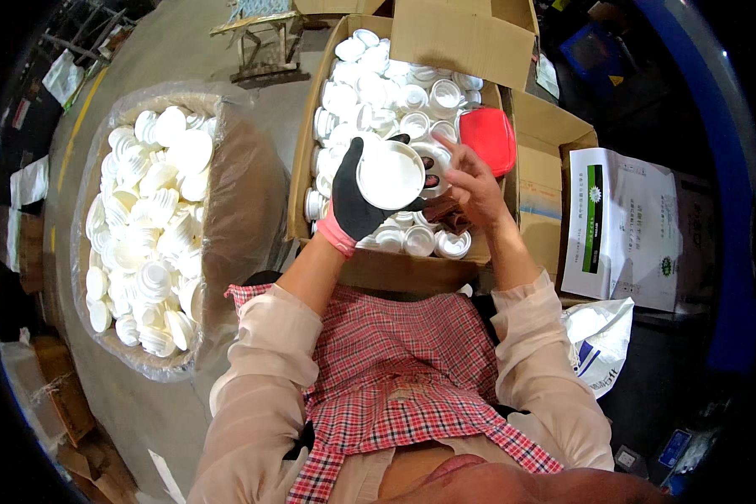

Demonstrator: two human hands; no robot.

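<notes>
A plastic-lined box (252, 172) full of white round pieces stands to the left on the floor (147, 420). Straight ahead is a cardboard carton (386, 273), packed with similar white pieces (416, 99). A white printed panel (626, 239) leans to its right. Over the carton are both hands: the left hand (354, 197), black-gloved with a pink cuff, is closed around a white round lid (391, 175); the bare right hand (483, 189) has its fingers partly spread just beside the lid, and whether it pinches anything cannot be told. A red rounded piece (487, 141) lies at the carton's right side.
</notes>
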